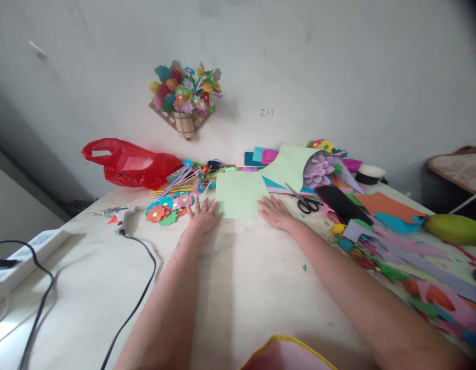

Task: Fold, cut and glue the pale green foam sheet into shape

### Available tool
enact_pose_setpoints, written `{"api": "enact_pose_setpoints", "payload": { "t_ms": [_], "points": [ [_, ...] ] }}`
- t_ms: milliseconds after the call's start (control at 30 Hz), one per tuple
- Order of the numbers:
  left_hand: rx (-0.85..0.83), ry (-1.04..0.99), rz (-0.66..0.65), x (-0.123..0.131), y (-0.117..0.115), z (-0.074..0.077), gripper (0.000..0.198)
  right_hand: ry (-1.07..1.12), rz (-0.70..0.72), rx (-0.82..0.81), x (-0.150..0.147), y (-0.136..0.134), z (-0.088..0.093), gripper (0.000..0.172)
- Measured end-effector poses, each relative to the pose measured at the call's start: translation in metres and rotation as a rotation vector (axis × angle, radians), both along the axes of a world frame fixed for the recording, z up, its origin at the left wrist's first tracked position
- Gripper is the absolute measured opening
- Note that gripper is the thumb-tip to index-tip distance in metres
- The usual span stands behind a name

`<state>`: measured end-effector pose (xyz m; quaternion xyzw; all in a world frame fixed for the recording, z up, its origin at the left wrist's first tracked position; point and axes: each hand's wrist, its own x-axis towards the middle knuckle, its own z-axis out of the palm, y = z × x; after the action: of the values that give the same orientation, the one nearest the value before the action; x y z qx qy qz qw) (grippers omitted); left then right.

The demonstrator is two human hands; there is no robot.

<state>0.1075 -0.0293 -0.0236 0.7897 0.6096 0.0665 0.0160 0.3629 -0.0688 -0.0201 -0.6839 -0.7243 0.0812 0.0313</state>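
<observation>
A pale green sheet [240, 195] lies flat on the table in front of me. My left hand [203, 216] rests at its left edge with the fingers spread. At the opposite edge my right hand [275, 211] lies flat, fingers apart, touching the lower right corner. Just left of my left hand are several cut-out flowers [168, 209] in orange, blue, pink and green. Black-handled scissors [305, 202] lie to the right of my right hand. Behind the sheet, a larger curled green sheet [289, 167] leans beside a lilac flower [318, 171].
A glue gun [122, 218] with a black cord lies left, near a white power strip [30, 257]. A red plastic bag [133, 164] sits at the back left. On the right are a phone [340, 203], colourful scraps [392, 257] and a yellow-green fruit [455, 229]. A flower basket [185, 123] hangs on the wall.
</observation>
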Motion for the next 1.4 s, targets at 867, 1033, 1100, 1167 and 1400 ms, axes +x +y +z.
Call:
{"api": "enact_pose_setpoints", "payload": {
  "t_ms": [867, 1033, 1100, 1167, 1400],
  "points": [
    [-0.043, 0.004, -0.609, 0.072, -0.043, 0.011, 0.055, 0.573, 0.015, 0.305, 0.040, -0.004, 0.005, 0.026],
    [-0.040, 0.016, -0.618, 0.071, -0.041, 0.010, 0.056, 0.338, 0.224, 0.359, 0.045, -0.010, 0.025, 0.012],
    [-0.039, 0.017, -0.622, 0.071, -0.039, 0.009, 0.056, 0.240, 0.283, 0.342, 0.046, -0.012, 0.031, 0.012],
    [-0.034, 0.012, -0.624, 0.070, -0.038, 0.007, 0.056, 0.160, 0.299, 0.300, 0.047, -0.015, 0.036, 0.013],
    [-0.034, -0.015, -0.622, 0.070, -0.036, 0.005, 0.054, -0.031, 0.268, 0.246, 0.041, -0.023, 0.045, 0.016]
  ]
}}
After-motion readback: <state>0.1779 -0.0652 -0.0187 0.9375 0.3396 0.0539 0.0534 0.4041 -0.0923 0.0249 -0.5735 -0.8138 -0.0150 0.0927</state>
